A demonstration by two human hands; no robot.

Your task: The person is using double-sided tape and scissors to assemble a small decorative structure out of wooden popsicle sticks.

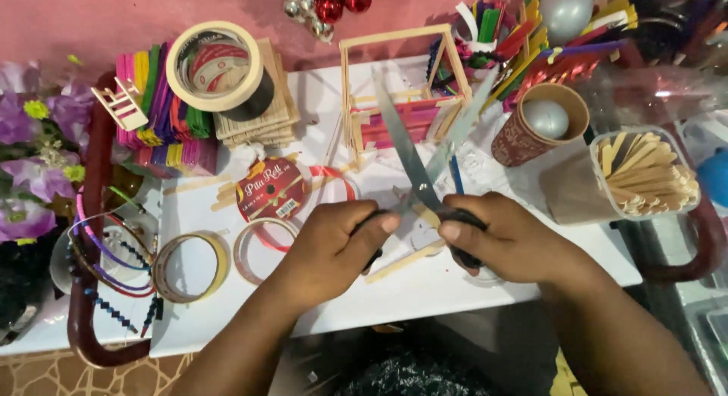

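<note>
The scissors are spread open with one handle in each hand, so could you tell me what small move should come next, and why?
Probably bring the two hands together to close the scissors. The left hand and right hand each grip a black handle, the blades stand wide apart, and a small wooden stick appears to sit at their crossing, so it looks ready for the cut.

This looks like a home craft corner. A white table (470, 282) stands against a pink wall (76, 17), and its far edge is crowded with hobby supplies: stacks of coloured craft sticks (163, 111), a roll of masking tape (220, 68), and a clear box of plain wooden sticks (648, 176) at the right edge. Artificial purple flowers (34, 146) fill the left edge, ribbon rolls (269, 187) lie near the middle, and shiny ornament balls (330, 1) rest beside the wall.
</note>
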